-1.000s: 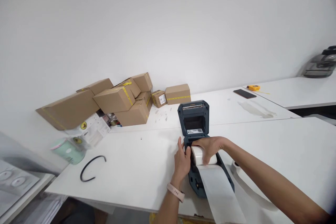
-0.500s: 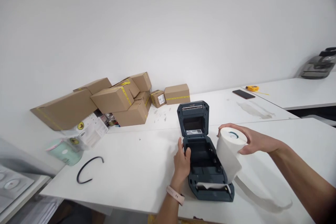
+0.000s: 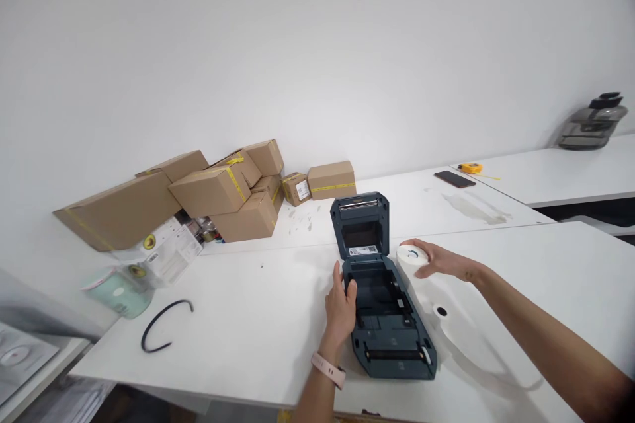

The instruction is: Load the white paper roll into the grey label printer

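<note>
A dark label printer (image 3: 380, 317) stands on the white table with its lid (image 3: 362, 228) raised and its inner bay exposed. My left hand (image 3: 341, 304) grips its left side, thumb over the rim and fingers along the outside. Just right of the hinge, my right hand (image 3: 439, 260) is wrapped around a roll of white paper (image 3: 411, 256), held upright beside the printer. A loose paper strip (image 3: 471, 363) curves over the table at the printer's right. By the strip is a small white round piece with a dark centre (image 3: 440, 311); I cannot tell what it is.
Cardboard boxes (image 3: 208, 192) are piled against the wall at the left. Nearby are a mint-green container (image 3: 122, 292) and a black curved band (image 3: 157, 324). A phone (image 3: 454, 178), a yellow tape measure (image 3: 470, 168) and a dark see-through jug (image 3: 592, 122) stand at the right.
My right hand has moved the paper roll back and left, beside the hinge. The strip across the printer's front has come away, and the dark-centred piece shows. My left hand stays on the printer.
</note>
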The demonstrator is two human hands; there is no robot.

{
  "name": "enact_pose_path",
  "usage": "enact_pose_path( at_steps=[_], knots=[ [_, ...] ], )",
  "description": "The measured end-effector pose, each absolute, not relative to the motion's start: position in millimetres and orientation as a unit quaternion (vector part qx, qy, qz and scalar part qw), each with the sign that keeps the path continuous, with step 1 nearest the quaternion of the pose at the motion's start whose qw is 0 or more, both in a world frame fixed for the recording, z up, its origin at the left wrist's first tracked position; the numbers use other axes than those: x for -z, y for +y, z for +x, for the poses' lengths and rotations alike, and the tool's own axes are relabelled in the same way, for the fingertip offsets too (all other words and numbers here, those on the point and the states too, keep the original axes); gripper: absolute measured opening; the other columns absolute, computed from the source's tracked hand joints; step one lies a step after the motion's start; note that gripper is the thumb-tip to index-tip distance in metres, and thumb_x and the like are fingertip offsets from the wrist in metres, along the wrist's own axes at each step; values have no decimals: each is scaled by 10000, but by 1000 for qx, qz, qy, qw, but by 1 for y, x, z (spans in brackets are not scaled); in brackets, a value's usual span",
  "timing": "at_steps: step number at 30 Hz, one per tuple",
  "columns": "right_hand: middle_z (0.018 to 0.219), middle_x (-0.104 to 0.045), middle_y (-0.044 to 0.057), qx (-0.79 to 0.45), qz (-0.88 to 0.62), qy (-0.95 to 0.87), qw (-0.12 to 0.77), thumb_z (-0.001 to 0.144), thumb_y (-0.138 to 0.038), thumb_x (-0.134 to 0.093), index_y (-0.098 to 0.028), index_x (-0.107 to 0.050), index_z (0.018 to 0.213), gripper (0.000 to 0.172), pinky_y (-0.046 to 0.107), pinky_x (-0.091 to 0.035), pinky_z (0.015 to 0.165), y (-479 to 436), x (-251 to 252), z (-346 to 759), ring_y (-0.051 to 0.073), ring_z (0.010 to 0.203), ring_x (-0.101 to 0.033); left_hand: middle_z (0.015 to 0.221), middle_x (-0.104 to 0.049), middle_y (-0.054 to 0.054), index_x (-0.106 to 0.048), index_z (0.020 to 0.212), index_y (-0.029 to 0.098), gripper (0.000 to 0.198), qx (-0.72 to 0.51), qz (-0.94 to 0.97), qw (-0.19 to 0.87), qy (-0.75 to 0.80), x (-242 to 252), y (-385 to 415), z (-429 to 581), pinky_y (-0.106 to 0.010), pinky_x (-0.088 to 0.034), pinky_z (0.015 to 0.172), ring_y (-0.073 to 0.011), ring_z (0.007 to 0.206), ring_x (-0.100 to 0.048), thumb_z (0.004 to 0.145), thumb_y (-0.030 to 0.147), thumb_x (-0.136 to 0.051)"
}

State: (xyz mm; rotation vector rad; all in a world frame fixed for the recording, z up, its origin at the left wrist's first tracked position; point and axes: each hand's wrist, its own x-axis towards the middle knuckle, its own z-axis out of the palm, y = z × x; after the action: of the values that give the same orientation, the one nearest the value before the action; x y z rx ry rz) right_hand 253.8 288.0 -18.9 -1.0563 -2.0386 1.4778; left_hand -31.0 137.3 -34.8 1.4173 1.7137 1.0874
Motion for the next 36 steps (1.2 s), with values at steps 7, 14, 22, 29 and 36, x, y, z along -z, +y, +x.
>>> enact_pose_path(
  at_steps=[7, 14, 22, 29, 36],
  knots=[
    [1472, -523, 141, -531, -400, -715, 215, 680, -421, -795, -259, -322, 1531, 987, 448, -483, 1042, 283, 39, 261, 332, 1321, -526, 1598, -409, -159, -232, 1591, 222, 679, -414, 544, 332, 650, 35, 137, -32, -486, -316, 1184, -307, 1466, -406, 1002, 528, -377],
    [1356, -654, 129, -524, -456, -678, 240, 785, -620, -683, -269, -732, 1122, 489, 508, -479, 1062, 232, 68, 315, 400, 1294, -569, 1608, -404, -121, -303, 1565, 214, 606, -418, 563, 305, 644, 38, 140, -32, -468, -339, 1177, -291, 1473, -394, 1009, 445, -370],
    [1409, -619, 99, -523, -402, -728, 186, 799, -621, -687, -302, -728, 1184, 501, 484, -478, 1057, 194, 78, 286, 383, 1306, -555, 1223, -721, -59, -635, 1242, 286, 377, -401, 599, 258, 644, 29, 140, -31, -425, -477, 990, -266, 1084, -672, 1000, 393, -367],
    [1437, -570, 126, -520, -366, -745, 202, 786, -567, -749, -281, -704, 1223, 525, 475, -427, 1106, 188, 87, 267, 361, 1333, -523, 1020, -735, -43, -656, 1170, 298, 350, -402, 596, 251, 648, 26, 138, -30, -379, -496, 858, -240, 876, -675, 997, 421, -377],
    [1177, -716, 123, -590, -383, -664, 253, 854, -643, -615, -303, -692, 1246, 525, 505, -532, 931, 175, 59, 279, 386, 1092, -662, 1072, -731, -40, -648, 1169, 301, 350, -390, 606, 243, 649, 26, 138, -32, -362, -484, 823, -235, 856, -669, 1003, 389, -352]
  ],
)
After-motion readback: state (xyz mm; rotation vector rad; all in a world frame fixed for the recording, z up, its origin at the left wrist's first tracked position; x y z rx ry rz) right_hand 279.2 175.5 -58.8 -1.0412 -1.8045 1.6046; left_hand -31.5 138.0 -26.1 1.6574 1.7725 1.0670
